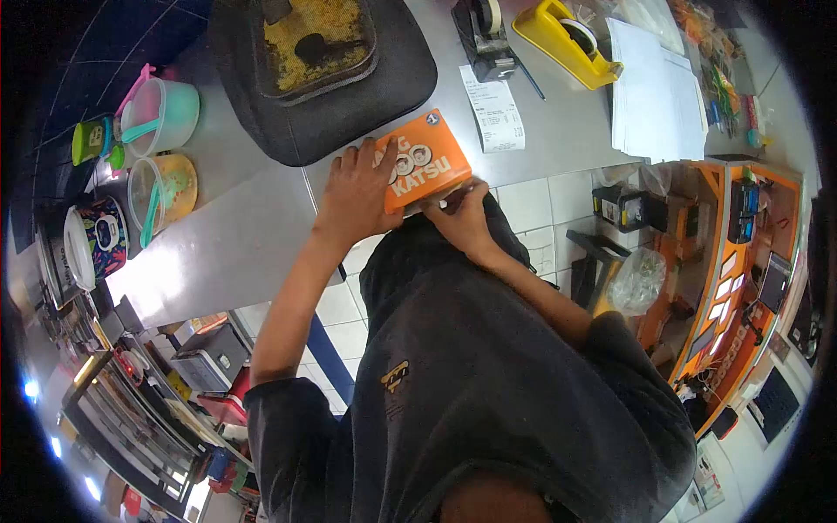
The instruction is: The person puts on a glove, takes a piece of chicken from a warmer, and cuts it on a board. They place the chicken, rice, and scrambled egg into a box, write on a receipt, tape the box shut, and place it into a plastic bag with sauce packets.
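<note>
An orange cardboard food box (429,157) printed with "KATSU" lies at the front edge of the metal table, partly over my lap. My left hand (356,193) grips its left side, fingers over the printed top and thumb near the lower corner. My right hand (462,220) is closed at the near edge of the box, fingertips at its flap; part of that grip is hidden. Just beyond the box lies a printed paper receipt (495,112). A dark padded bag (397,83) sits behind the box, with a worn yellow-and-black tray (327,65) on it.
Plastic tubs with turquoise spoons, a clear tub (174,109) and an orange-stained tub (179,183), stand at left. A black tape dispenser (478,52), a yellow tape dispenser (558,39) and white papers (649,96) lie at back right. An orange shelf (741,288) stands right.
</note>
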Action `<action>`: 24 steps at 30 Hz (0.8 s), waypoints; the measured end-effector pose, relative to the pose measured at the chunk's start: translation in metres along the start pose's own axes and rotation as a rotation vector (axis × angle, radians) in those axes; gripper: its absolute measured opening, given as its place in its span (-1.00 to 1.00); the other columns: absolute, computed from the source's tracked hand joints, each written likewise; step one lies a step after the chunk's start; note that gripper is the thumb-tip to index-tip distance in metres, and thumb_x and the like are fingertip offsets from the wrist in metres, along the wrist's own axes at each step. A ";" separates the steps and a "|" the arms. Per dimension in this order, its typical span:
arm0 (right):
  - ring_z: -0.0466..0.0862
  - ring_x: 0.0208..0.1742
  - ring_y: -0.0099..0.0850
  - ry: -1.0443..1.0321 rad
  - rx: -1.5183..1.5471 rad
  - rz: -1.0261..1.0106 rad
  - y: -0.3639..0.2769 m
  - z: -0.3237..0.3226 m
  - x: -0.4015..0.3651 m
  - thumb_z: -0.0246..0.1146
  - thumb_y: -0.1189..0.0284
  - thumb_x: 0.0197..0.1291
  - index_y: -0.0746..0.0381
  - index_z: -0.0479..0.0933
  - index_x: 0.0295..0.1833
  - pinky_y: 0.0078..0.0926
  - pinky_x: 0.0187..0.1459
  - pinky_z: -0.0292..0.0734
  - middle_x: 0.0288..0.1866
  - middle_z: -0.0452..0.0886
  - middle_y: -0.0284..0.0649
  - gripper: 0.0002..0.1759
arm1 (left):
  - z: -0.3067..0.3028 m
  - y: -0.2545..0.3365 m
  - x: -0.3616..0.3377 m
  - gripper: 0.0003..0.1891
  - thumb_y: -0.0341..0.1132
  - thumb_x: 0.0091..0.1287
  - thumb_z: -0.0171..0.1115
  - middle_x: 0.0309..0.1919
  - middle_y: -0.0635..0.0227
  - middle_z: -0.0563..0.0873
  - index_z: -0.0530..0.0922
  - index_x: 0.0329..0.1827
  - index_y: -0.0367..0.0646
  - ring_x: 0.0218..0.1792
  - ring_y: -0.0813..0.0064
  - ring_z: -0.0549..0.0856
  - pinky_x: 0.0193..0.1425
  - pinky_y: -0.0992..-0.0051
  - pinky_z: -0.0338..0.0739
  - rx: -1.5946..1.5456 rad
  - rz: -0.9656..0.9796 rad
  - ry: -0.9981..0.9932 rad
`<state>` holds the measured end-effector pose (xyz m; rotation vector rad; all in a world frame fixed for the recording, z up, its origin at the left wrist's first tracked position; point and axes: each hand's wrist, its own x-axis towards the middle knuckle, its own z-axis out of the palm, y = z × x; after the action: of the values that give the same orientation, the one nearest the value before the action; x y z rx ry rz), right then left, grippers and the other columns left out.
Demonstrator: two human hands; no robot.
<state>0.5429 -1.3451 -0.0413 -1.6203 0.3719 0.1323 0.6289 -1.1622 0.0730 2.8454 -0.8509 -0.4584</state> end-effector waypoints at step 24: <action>0.70 -0.24 -0.54 -0.029 -0.052 0.019 -0.050 -0.071 0.043 0.27 0.54 0.32 0.44 0.56 0.07 -0.59 -0.19 0.65 -0.12 0.70 -0.19 -0.74 | 0.021 0.005 -0.008 -0.24 -0.03 0.19 0.41 0.42 -0.15 0.23 0.34 0.51 0.34 0.34 -0.09 0.32 0.35 0.01 0.27 0.049 0.098 0.143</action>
<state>0.5897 -1.4198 -0.0011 -1.6642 0.3641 0.1815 0.6126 -1.1630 0.0563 2.8234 -0.9803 -0.2219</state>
